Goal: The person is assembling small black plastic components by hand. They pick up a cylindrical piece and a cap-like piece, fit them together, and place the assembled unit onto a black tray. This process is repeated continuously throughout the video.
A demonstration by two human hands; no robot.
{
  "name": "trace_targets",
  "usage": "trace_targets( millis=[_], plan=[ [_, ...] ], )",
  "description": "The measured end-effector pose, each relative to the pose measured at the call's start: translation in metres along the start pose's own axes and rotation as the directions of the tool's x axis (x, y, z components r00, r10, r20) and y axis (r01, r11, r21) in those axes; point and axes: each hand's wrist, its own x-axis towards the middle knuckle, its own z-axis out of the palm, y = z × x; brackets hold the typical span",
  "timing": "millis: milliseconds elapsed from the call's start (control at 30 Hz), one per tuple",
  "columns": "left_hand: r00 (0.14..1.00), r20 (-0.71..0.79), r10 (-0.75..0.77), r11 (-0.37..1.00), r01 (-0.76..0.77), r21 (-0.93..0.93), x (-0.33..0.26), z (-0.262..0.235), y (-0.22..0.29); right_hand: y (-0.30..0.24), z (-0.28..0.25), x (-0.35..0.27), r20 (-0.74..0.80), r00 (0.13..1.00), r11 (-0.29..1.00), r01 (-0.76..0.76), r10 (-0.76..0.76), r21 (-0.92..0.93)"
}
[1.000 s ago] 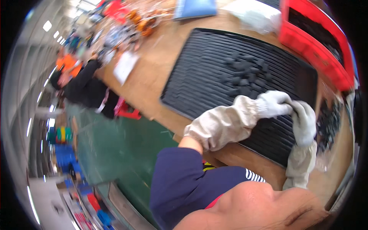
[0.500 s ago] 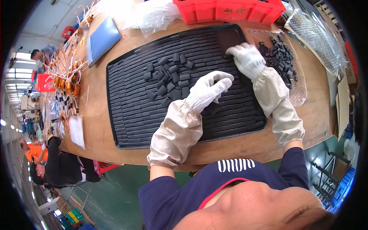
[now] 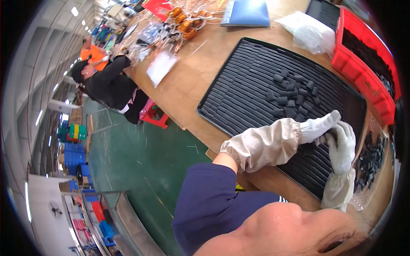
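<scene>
My left hand (image 3: 318, 128) and my right hand (image 3: 343, 147), both in white knit gloves with beige sleeve covers, come together above the near right part of a black tray (image 3: 355, 112). The fingers of both are bent and close to each other; whatever lies between them is too small and hidden to make out. Tightly packed rows of small black pieces (image 3: 252, 70) fill most of the tray. A loose heap of short, black, block-like pieces (image 3: 294, 94) lies on top of these rows, beyond my left hand.
Right of the tray, more small black parts (image 3: 371, 162) lie on clear plastic. A red bin (image 3: 363, 81) of dark parts stands behind, beside a white plastic bag (image 3: 307, 32). Farther left are a blue folder (image 3: 245, 13), copper-wound coils (image 3: 185, 25) and a person in black (image 3: 106, 83).
The view has swung to the left. My right hand has left the tray's far right corner and met my left hand over the tray.
</scene>
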Motion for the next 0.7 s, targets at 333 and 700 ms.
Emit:
trace_targets(
  millis=[333,700],
  plan=[
    [0.984,0.164,0.069,0.997,-0.073,0.022,-0.005,0.003,0.018,0.03,-0.014,-0.016,-0.124,0.985,0.99,-0.115,0.124,0.077],
    [0.986,0.117,0.117,0.985,-0.101,-0.139,-0.001,0.007,0.008,0.028,-0.021,-0.015,-0.051,0.994,0.991,-0.087,0.092,0.101]
  ],
)
